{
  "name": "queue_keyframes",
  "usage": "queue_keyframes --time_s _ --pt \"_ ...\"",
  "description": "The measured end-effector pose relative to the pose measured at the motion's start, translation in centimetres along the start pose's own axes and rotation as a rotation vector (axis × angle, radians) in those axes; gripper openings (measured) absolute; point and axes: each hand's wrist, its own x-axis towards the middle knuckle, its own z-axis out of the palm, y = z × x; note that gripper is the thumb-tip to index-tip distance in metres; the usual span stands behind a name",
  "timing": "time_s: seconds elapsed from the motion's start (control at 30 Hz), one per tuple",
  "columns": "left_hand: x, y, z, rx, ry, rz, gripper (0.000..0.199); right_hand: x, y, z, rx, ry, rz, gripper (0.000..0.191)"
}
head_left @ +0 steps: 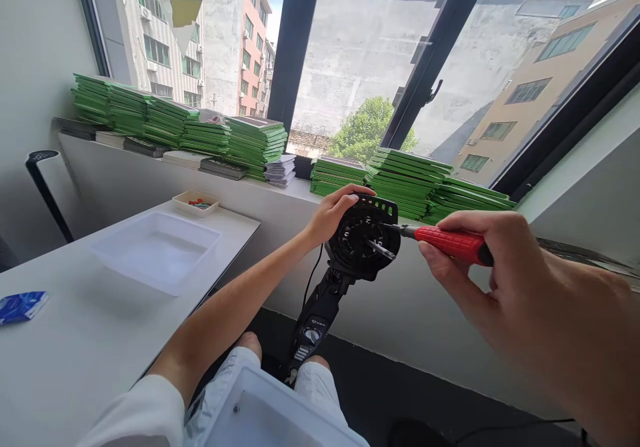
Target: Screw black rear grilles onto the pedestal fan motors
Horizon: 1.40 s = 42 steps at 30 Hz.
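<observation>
A black round fan motor housing (355,247) with a metal shaft sticking out of its front tops a black stand (317,313) that has a knob. My left hand (333,217) grips the housing's upper left edge, fingers over the top. In my right hand (500,267) is a red-handled screwdriver (450,243), pointing left. Its tip is at the right part of the housing face; whether it sits in a screw is too small to tell. On my lap rests a white plastic tray (280,410) with a small dark metal piece (237,407) in it.
To the left, a white table (75,360) holds a translucent bin (160,250), a small tray (196,203) of red and green pieces, and a blue packet (23,307). Stacks of green books (255,143) line the windowsill behind the housing. A cable (515,425) runs along the floor.
</observation>
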Motion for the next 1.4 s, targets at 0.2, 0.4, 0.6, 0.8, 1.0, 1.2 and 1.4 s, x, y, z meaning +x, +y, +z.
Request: queue_keyframes --time_s 0.2,0.4,0.6,0.8,1.0,1.2,1.4 --pt "0.1 -0.2 0.1 0.008 -0.008 0.018 0.036 -0.3 0.2 0.4 0.012 0.075 -0.029 0.040" --pt "0.1 0.0 0.2 0.005 0.002 -0.007 0.035 -0.5 0.3 0.7 0.007 0.094 -0.008 0.043" --pt "0.0 0.1 0.1 0.029 0.005 0.007 0.034 0.1 0.4 0.8 0.090 0.100 -0.037 0.045" --pt "0.1 -0.3 0.0 -0.002 0.002 0.011 0.034 0.6 1.1 0.5 0.146 0.081 -0.151 0.040" --pt "0.1 -0.4 0.0 -0.003 0.016 -0.003 0.034 0.7 3.2 0.6 0.229 0.049 -0.327 0.036" --pt "0.1 -0.1 0.1 -0.001 0.015 -0.015 0.036 1.2 3.6 0.2 0.212 0.054 -0.311 0.042" --pt "0.0 0.0 0.5 -0.020 0.002 -0.020 0.036 1.1 2.3 0.2 0.101 0.113 -0.212 0.043"
